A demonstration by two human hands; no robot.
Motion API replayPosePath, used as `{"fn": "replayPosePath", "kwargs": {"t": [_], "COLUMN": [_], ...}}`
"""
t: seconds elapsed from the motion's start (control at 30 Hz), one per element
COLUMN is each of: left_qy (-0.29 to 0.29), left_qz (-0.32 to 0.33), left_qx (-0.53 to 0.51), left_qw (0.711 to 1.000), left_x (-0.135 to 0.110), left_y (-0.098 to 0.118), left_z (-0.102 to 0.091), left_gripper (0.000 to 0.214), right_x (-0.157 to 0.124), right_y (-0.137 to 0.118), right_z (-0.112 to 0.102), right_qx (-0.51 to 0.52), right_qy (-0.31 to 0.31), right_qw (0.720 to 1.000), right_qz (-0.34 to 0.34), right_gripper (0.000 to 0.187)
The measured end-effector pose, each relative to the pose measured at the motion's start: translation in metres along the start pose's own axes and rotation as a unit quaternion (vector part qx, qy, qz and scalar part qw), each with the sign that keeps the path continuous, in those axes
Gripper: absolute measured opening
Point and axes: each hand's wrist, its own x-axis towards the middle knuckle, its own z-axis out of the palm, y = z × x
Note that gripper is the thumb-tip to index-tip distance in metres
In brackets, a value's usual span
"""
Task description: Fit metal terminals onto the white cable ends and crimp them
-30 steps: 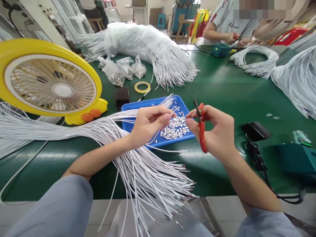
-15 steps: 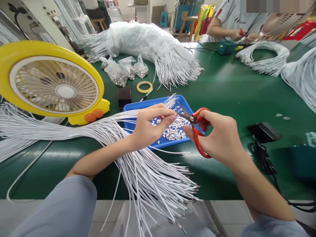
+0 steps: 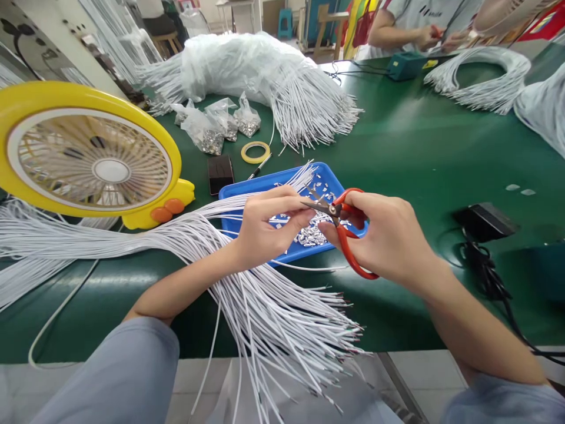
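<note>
My right hand [image 3: 384, 235] grips red-handled scissors [image 3: 353, 259], with fingers and thumb through the loops. Their blades are apart and point left, the lower one close against my left fingertips. My left hand [image 3: 269, 227] pinches what looks like the end of a white cable, mostly hidden by the fingers. Both hands are over a blue tray [image 3: 324, 168] holding many small silvery metal pieces [image 3: 311, 235] and some cable ends. Under my left forearm lies a thick bundle of white cables [image 3: 273, 312], its dark-tipped ends fanned over the table's front edge.
A yellow fan [image 3: 110, 171] stands at left. Behind the tray are a phone [image 3: 220, 175], a pen [image 3: 260, 166], a tape roll [image 3: 255, 152], bags of metal parts [image 3: 207, 132] and a wrapped cable bundle [image 3: 233, 65]. At right lies a black adapter [image 3: 485, 222]. A co-worker [image 3: 415, 35] sits opposite.
The scissors have shifted slightly left, bringing the blades nearer to and partly over my left fingertips. The left hand keeps its pinch. The view has tilted a little.
</note>
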Motion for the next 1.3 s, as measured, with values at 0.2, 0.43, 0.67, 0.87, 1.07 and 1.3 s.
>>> {"fn": "replayPosePath", "kwargs": {"t": [0.2,0.43,0.67,0.87,1.07,1.3], "left_qy": [-0.009,-0.006,0.005,0.096,0.06,-0.035], "left_qz": [0.008,0.013,0.069,-0.118,-0.12,-0.187], "left_qx": [-0.024,-0.034,0.004,-0.191,-0.212,-0.243], "left_qw": [1.0,0.999,0.998,0.97,0.968,0.951], "left_x": [0.001,-0.001,-0.001,0.004,0.0,-0.011], "left_y": [-0.002,-0.002,-0.003,-0.007,0.007,0.02], "left_z": [-0.001,-0.001,-0.001,-0.005,0.001,0.011], "left_gripper": [0.012,0.012,0.012,0.007,0.003,0.015], "right_x": [0.0,-0.002,-0.004,0.01,0.01,-0.003], "right_y": [-0.002,-0.006,-0.011,0.018,0.015,-0.003], "right_z": [-0.002,-0.005,-0.004,-0.017,-0.011,0.005], "right_qx": [0.055,0.049,0.005,-0.021,0.257,0.395], "right_qy": [-0.033,-0.033,-0.023,-0.005,0.109,0.087], "right_qw": [0.998,0.998,0.999,0.991,0.956,0.914], "right_qz": [0.014,0.017,0.03,0.129,0.085,-0.012], "right_gripper": [0.037,0.042,0.042,0.04,0.02,0.019]}}
